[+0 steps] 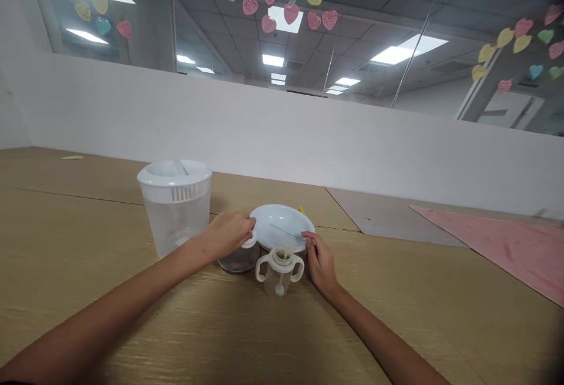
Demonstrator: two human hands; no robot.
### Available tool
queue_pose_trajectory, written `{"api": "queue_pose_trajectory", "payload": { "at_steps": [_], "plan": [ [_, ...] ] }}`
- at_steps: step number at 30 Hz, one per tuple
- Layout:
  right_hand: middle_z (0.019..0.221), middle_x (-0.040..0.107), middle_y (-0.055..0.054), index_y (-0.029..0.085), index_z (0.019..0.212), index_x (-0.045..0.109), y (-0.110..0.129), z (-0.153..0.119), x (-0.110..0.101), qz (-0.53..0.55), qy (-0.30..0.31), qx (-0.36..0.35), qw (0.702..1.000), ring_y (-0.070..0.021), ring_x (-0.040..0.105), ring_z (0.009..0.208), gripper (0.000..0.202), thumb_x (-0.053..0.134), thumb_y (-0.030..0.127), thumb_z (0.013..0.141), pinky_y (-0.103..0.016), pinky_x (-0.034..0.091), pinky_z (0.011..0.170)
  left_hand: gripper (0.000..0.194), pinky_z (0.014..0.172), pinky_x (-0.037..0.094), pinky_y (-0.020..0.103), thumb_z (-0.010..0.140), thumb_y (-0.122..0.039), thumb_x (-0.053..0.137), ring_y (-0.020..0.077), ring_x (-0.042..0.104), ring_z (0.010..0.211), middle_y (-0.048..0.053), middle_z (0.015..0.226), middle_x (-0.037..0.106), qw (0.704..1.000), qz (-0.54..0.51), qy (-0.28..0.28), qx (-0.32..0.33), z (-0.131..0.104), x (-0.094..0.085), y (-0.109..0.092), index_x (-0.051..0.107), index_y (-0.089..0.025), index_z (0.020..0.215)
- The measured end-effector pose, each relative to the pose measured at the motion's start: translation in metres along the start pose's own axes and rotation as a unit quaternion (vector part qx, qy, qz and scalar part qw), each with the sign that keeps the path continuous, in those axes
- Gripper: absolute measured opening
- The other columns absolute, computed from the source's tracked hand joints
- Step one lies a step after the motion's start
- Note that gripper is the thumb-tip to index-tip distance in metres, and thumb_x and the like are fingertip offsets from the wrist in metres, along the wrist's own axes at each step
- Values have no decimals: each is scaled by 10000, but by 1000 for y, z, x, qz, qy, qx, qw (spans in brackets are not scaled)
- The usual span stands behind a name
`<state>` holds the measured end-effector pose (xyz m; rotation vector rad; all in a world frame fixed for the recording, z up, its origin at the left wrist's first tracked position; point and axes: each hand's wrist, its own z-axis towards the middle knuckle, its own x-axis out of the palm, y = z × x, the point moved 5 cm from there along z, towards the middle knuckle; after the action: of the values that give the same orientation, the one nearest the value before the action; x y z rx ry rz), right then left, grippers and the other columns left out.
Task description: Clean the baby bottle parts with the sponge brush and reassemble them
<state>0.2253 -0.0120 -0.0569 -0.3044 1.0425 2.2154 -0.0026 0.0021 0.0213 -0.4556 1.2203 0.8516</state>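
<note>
White cap (249, 243) sits pinched in the left fingers (244, 224), over a dark dish (240, 263); whether they touch cannot be told. Right fingers (309, 238), nearly closed, grip a thin rod (288, 233) reaching left over the plate (282, 207). Between both sets of fingers, slightly nearer, a two-handled cup (279, 272) stands upright on the surface (198, 326); left of the left fingers stands a pitcher (171, 214)

container (161, 217), dish (282, 214), handled cup (271, 285) on table (229, 344)

One each: cup (278, 279), rod (286, 232), white dish (284, 216), tub (176, 214).
</note>
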Motion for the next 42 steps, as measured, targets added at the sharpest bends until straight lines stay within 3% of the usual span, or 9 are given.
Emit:
{"api": "queue_pose_trajectory", "payload": {
  "at_steps": [6,9,12,16,20,23,29,38,42],
  "plan": [
    [940,584,-59,189,961,541,7,-3,-6,-2,-66,-45,997,-179,546,870,235,340,298,904,-306,426,752,154,635,438,234,881,-184,397,146,592,780,36,907,621,978,-74,-186,67,-13,-47,-27,539,-179,940],
    [952,561,-64,192,1004,517,12,-6,-13,7,-100,-68,993,-170,532,789,212,363,287,894,-315,428,701,134,699,442,210,878,-172,423,111,584,809,14,934,623,944,-116,-281,125,-22,-55,-42,538,-189,947],
    [1007,542,-89,194,1104,474,29,-8,-24,16,-131,-146,980,-186,528,791,265,392,283,868,-333,432,659,117,748,443,213,858,-150,466,105,581,837,8,922,636,917,-129,-329,185,-29,-56,-56,556,-189,923],
    [1187,489,-151,176,1296,330,67,-13,-28,1,-97,-332,938,-300,490,1057,544,452,371,804,-474,411,801,129,759,446,227,851,-109,469,105,580,809,16,876,651,898,-154,-330,246,-34,-56,-73,580,-171,873],
    [1104,555,-155,156,1298,321,87,-22,-21,-20,-63,-435,898,-299,546,989,626,419,516,795,-493,399,806,130,787,443,245,850,-84,461,117,575,841,29,878,657,883,-176,-325,291,-36,-51,-84,573,-149,836],
    [894,615,-109,152,1197,407,93,-25,-19,-40,-87,-433,896,-255,592,808,578,435,551,779,-460,395,772,139,746,441,250,851,-76,452,115,559,788,19,834,646,886,-169,-319,292,-35,-43,-86,561,-154,811],
    [686,561,-39,164,1010,496,103,-20,-28,-63,-149,-416,895,-192,535,598,393,505,388,688,-423,360,690,94,631,408,262,844,-94,461,126,462,644,12,670,536,894,-136,-345,253,-37,-38,-87,536,-146,863],
    [649,511,-15,188,997,476,93,-12,-26,-40,-114,-410,904,-185,477,563,393,481,408,671,-411,324,632,153,600,352,251,793,-15,462,117,397,607,-11,620,471,884,-138,-358,266,-42,-28,-90,455,-158,740],
    [664,525,-16,199,1049,450,95,-11,-27,-58,-83,-436,894,-181,494,555,412,456,416,699,-412,331,636,171,605,345,246,789,-18,463,115,392,603,-16,613,470,876,-154,-362,278,-42,-31,-88,431,-166,709]
  ]
}}
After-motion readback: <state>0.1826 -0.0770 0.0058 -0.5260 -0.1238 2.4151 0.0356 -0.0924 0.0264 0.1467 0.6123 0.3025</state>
